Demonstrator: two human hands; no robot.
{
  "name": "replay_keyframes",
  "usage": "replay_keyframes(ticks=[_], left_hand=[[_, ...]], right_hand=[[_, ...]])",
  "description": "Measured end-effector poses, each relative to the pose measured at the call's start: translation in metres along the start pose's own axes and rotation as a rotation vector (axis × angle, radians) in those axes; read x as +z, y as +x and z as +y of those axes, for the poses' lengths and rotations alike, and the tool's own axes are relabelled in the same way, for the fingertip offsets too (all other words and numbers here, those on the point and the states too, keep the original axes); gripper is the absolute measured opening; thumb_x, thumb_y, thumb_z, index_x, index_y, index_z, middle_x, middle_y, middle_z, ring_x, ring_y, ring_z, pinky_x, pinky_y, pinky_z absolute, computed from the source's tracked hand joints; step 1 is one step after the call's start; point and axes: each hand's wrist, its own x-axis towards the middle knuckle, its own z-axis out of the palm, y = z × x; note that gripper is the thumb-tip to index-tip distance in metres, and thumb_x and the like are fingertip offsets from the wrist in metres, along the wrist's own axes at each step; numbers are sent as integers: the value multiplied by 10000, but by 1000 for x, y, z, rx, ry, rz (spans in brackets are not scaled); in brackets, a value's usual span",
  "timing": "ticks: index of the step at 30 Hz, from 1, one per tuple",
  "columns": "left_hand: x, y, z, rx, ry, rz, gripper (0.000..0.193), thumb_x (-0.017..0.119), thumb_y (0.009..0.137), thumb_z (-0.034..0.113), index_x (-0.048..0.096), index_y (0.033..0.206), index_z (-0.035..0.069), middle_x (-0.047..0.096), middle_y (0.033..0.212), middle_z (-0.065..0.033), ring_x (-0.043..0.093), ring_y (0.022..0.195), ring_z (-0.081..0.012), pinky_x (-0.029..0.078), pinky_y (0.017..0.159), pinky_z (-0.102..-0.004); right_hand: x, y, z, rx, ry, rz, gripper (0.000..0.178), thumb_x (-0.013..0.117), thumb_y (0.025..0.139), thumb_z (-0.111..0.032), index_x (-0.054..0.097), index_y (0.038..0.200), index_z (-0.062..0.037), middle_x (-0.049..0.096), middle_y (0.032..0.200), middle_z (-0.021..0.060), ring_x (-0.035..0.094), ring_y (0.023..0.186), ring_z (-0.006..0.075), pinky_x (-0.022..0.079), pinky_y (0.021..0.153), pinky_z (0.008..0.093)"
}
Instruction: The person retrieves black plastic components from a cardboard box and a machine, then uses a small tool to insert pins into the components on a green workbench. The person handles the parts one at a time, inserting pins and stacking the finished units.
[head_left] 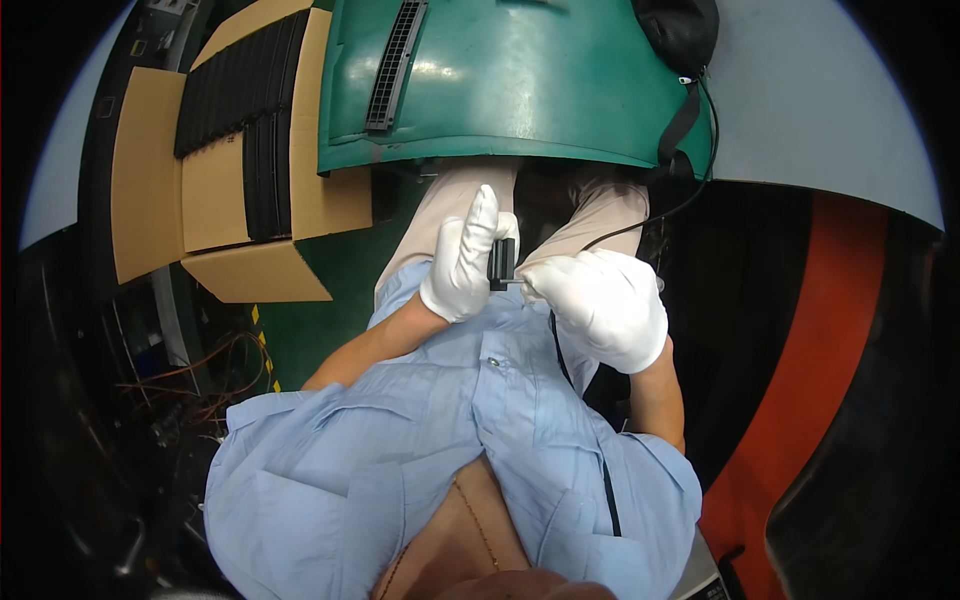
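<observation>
In front of my body, my white-gloved left hand (466, 258) is closed around a black plastic part (503, 262), its thumb pointing up and away. Only a short, narrow face of that part shows; the rest is hidden by the glove or by the angle. My right hand (602, 304), also in a white glove, is closed just to the right. From its fingertips a thin metal rod (511, 281) reaches left to the near end of the black part. What the right glove covers cannot be seen.
A long black slotted strip (396, 66) lies on the green-covered table (500, 100) ahead. At the left stands an open cardboard box (211, 205) with rows of black strips (245, 75). A black bag (680, 35) with a strap and cable sits at the table's right side.
</observation>
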Motion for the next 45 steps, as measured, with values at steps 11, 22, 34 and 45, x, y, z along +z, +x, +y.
replay_keyframes(ticks=[11,22,34,45], left_hand=[[4,-9,0,-155,-74,8,843,96,1045,606,599,692,28,468,583,8,388,558,-79,334,552,-250],[9,-6,4,-163,26,11,935,-27,901,801,517,601,102,456,500,29,390,448,-71,304,461,-214],[-15,24,56,419,610,-213,1065,294,841,869,409,1436,-6,670,720,-157,701,669,-331,539,646,-387],[-42,36,54,435,437,569,626,605,1005,245,307,1502,7,616,1177,-145,620,1077,-211,500,940,-335]], right_hand=[[15,10,20,50,-59,93,269,626,737,-68,638,1004,-98,597,776,28,601,665,224,483,586,338],[9,14,22,-11,-247,41,269,633,745,-88,609,1012,-108,551,789,17,573,659,182,473,567,319],[-25,34,-22,719,557,-61,393,755,858,-384,666,842,-2,620,674,143,629,584,233,495,567,337],[15,27,-16,723,504,367,223,744,871,-240,690,916,-29,642,646,97,612,522,169,504,537,302]])
